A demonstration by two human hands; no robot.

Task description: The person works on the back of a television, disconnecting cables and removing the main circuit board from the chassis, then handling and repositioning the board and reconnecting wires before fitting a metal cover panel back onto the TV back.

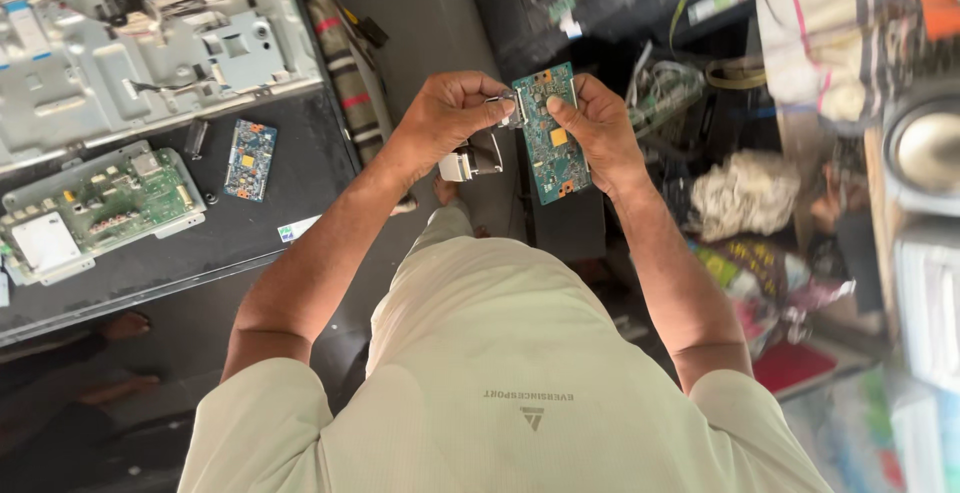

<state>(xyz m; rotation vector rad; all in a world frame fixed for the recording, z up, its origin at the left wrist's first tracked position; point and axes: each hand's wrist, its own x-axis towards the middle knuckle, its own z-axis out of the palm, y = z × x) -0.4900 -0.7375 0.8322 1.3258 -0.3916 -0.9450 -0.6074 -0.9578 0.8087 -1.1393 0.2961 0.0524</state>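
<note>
Pale shirt cloth (480,353) fills the bottom of the head view, and both bare forearms reach out from it over a grey floor. The right hand (605,133) is closed round the edge of a green circuit board (552,138), thumb pressed on its face, holding it upright in the air between the two hands. The left hand (450,113) pinches a flat ribbon cable (478,153) at the board's upper left corner; the cable's white plug hangs free below the fingers.

Whether the cable end sits in the board's socket or is clear of it cannot be told, so the joint looks mid-way.

On the dark worktop (250,233) to the left lie a small blue board (249,158), a larger green board (100,208) and a grey metal chassis (130,53), all well apart from the hands.
</note>
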